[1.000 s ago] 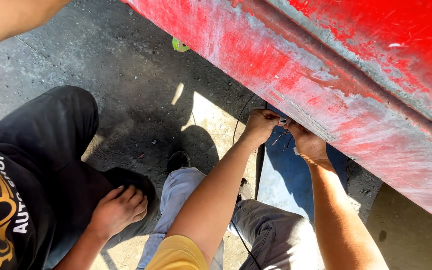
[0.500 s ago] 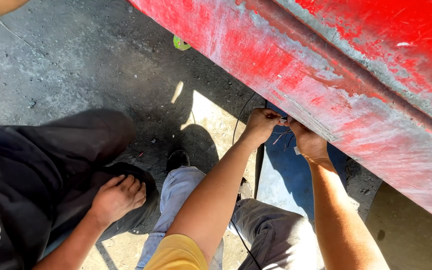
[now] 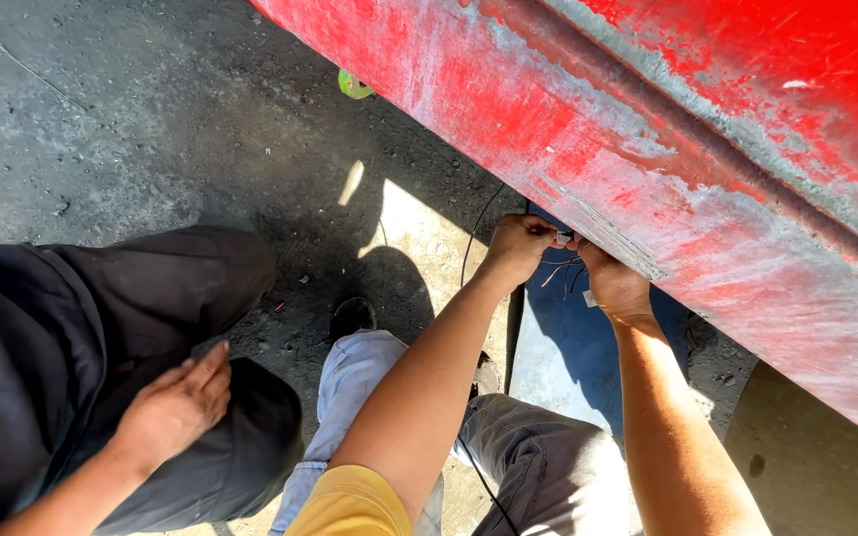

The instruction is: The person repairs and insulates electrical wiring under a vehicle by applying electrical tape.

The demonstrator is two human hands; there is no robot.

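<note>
Red, chalky-scuffed body panel (image 3: 588,129) slants overhead; at its lower edge the left hand (image 3: 520,246) and right hand (image 3: 610,283) pinch closed on thin wires (image 3: 560,270). Tugging there could snap a strand or scrape knuckles. Left of the panel, a co-worker's hand (image 3: 179,405) rests on a dark knee.

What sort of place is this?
Probably an outdoor vehicle repair yard. A weathered red body panel with worn paint fills the upper right, the ground is stained concrete, and the left hand and right hand work on thin wires at the panel's lower edge.
</note>
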